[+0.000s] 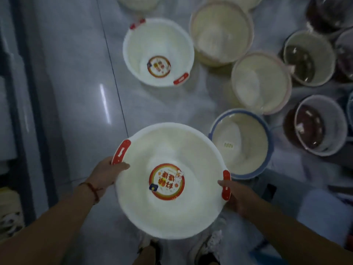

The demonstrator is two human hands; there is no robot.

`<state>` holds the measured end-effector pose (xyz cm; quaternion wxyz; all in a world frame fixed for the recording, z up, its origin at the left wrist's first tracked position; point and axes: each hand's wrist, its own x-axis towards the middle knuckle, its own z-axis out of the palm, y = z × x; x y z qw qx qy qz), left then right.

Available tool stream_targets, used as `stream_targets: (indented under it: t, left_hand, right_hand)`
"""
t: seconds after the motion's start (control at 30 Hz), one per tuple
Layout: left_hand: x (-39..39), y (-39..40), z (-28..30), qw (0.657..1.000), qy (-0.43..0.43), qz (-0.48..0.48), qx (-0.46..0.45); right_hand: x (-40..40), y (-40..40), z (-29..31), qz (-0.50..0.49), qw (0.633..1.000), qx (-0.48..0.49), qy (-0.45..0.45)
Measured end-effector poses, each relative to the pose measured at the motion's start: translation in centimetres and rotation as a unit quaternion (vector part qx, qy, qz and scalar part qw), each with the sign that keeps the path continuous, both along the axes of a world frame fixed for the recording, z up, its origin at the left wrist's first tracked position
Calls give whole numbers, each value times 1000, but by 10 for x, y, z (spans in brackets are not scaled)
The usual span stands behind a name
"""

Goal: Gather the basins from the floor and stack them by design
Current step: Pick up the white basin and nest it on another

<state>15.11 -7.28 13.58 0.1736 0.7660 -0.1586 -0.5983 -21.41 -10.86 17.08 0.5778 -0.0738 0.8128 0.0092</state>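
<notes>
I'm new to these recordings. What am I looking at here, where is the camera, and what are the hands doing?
No robot here: one camera worn on a person's head looks down at their own bare hands. The left hand and right hand grip the rim of a white plastic basin with red handles, held above the glossy tiled floor. A matching white basin sits on the floor ahead, beside a blue-rimmed cream basin and several pink-rimmed cream basins.
</notes>
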Motion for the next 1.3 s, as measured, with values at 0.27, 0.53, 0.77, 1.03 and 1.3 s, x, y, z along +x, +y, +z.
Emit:
stream_targets:
  t: [0.27, 0.53, 0.77, 1.03, 1.3]
  left_hand:
    - [79, -154, 136, 989, -15, -10, -145]
    - [114, -306, 105, 988, -63, -36, -136]
    - [138, -418, 15, 982, -137, -99, -82]
    - [146, -459, -79, 968, -188, -168, 16]
    - [170, -474, -132, 972, -115, -190, 82]
  right_hand:
    - [93, -190, 129, 41, 977, -209, -10]
    - [132, -366, 86, 90, 955, -279, -50]
    - [146, -473, -7, 75, 974, -200, -79]
    - [162, -513, -95, 34, 986, -145, -70]
    - [185, -498, -165, 14, 993, -114, -23]
